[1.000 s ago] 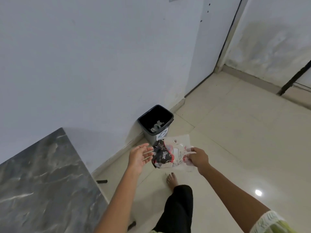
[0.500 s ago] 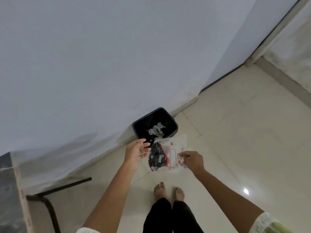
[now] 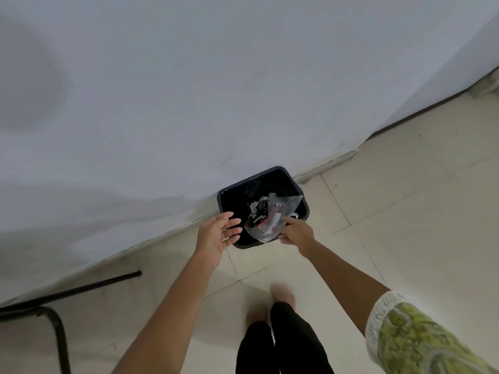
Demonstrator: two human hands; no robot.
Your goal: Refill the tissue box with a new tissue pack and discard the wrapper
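Head view, looking down at the floor by the wall.

Black bin on the tiles, up against the wall, a little above the middle. Some crumpled white bits inside.

Empty wrapper hanging over the open bin, with its clear corner sticking up toward 1 o'clock. Thin, clear plastic with a dark printed patch. Looks very light, soft and crinkly, a bit slippery too. Nothing to break. Likely to float or drift when dropped, so best let go low, right over the middle of the bin.

Right hand at 3 o'clock of the wrapper, fingers pinched shut on its edge. Good spot to hold: an edge or corner, tight between thumb and finger.

Left hand at 9 o'clock of the wrapper, fingers spread wide, holding nothing, just beside the bin rim. Ready to nudge the plastic in.

Tissue box not in sight.
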